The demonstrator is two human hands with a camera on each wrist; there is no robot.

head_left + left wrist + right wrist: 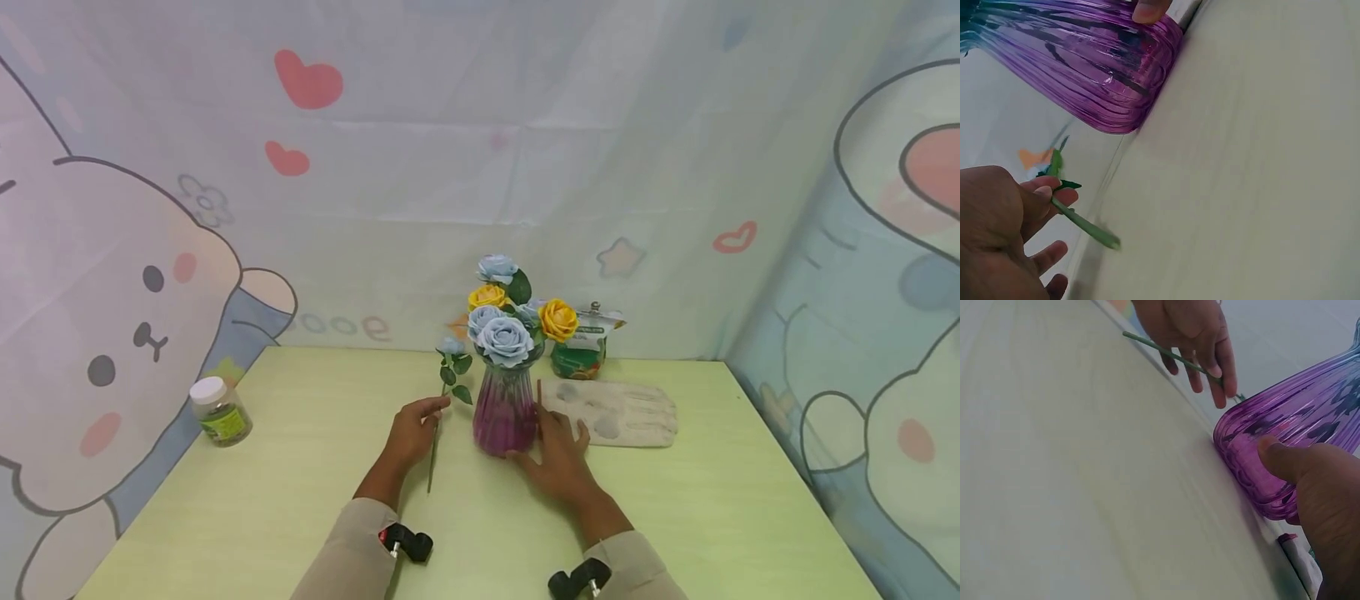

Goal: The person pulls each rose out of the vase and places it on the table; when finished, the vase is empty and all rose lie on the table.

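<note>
My left hand [411,432] pinches the green stem [1088,231] of a single light-blue rose [451,345] between thumb and fingers. The rose points up and away, with its leaves above the hand and the bare stem end below. Just right of it stands a ribbed glass vase [504,412], purple at the bottom and clearer bluish toward the neck. Several blue roses [506,340] and yellow roses [558,320] fill its mouth. My right hand [558,460] grips the vase low on its right side, thumb across the front near the base [1266,481].
Behind my right hand lies a pale work glove [637,412] with grey patches. A green-and-white bag [579,360] closed with a clip stands behind the vase. At the table's left edge is a white-lidded jar [225,417]. A printed cloth [420,183] hangs behind the table.
</note>
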